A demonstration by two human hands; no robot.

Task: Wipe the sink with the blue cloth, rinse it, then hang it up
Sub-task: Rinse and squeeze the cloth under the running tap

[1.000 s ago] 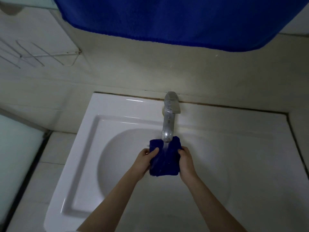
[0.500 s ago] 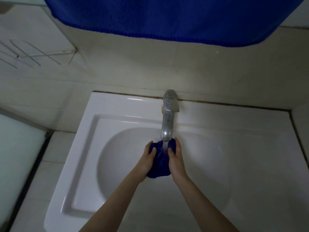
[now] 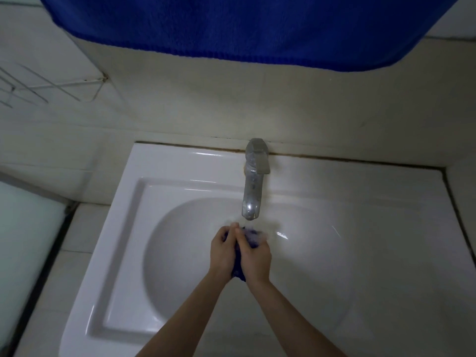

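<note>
Over the bowl of the white ceramic sink [image 3: 128, 215], both hands are closed around a small dark-blue cloth [image 3: 251, 237], which is squeezed into a narrow wad between the palms. The left hand [image 3: 222, 251] grips it from one side with curled fingers, and the right hand [image 3: 256, 258] grips it from the other, the two pressed against each other at the fingertips. Little of the cloth shows. One crumpled end pokes out past the fingers on the far side, just below the spout of the chrome tap [image 3: 252, 189]. The other end peeks out between the heels of the hands, nearer the person. Its long axis therefore runs from the tap towards the person, roughly in line with the forearms. A pale blur around the far end looks like running water, though it is too smeared to be sure. The tap stands at the back edge of the sink, its spout reaching out over the bowl. A large blue towel [image 3: 244, 27] hangs across the top of the view in front of the pale tiled wall [image 3: 180, 112], and a thin wire rack [image 3: 38, 86] is fixed to the wall at the left.
</note>
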